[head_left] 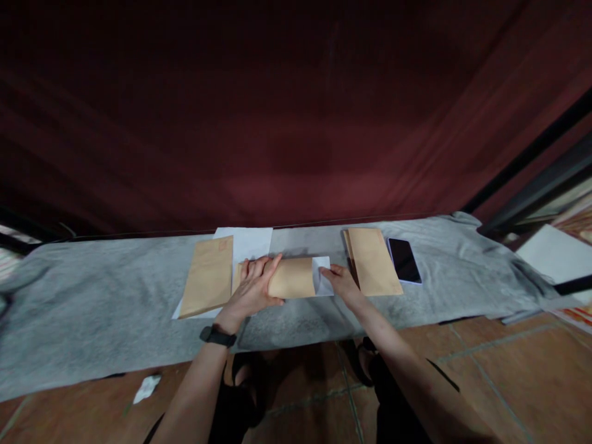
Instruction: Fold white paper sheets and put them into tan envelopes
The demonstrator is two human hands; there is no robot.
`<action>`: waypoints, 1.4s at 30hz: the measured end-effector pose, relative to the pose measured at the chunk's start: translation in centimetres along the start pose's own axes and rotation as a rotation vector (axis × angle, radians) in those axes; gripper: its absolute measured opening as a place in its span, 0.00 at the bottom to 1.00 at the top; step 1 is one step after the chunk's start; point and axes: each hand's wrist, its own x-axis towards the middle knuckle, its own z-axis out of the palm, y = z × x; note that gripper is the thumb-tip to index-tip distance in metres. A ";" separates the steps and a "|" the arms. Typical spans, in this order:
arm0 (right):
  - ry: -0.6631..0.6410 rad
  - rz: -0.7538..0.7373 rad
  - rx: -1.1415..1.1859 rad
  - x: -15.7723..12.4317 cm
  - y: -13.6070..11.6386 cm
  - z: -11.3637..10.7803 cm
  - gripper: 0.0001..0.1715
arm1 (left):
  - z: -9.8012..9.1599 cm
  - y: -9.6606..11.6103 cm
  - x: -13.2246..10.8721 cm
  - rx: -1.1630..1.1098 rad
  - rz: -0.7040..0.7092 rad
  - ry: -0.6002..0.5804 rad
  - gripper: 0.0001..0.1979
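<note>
A brown paper envelope (pixel 296 277) lies lengthwise before me on the grey cloth. Across its left part is my left hand (pixel 256 283), thumb near the lower edge and fingers over the upper edge, gripping it. White paper (pixel 322 285) sticks out of the envelope's right end. My right hand (pixel 340 282) pinches that paper between thumb and fingers; how far it reaches inside is hidden. To the left, another brown envelope (pixel 208 271) rests on white sheets (pixel 247 240). Right of my right hand lies a small stack of brown envelopes (pixel 374 262).
A dark-screened phone (pixel 404 260) lies beside the stack on the right. The grey cloth (pixel 115 290) covers a long, narrow surface against a dark red panel (pixel 296 123). Crumpled white paper (pixel 147 388) is on the tiled floor (pixel 485 376). Dark bars stand at the far right.
</note>
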 end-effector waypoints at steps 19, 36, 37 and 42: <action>-0.031 0.032 -0.067 -0.5 1.1 1.7 0.07 | 1.1 2.1 1.2 -0.097 0.047 -0.027 0.63; 0.166 -0.089 -0.014 -0.8 0.5 1.4 0.34 | 0.9 2.1 1.4 -0.067 0.070 -0.011 0.61; 0.132 -0.044 0.036 -0.7 0.4 1.3 0.32 | 0.9 2.1 1.4 -0.069 0.076 -0.011 0.60; -0.017 0.075 0.219 -0.5 0.1 0.5 0.12 | 0.1 2.6 1.4 -0.129 0.049 0.023 0.56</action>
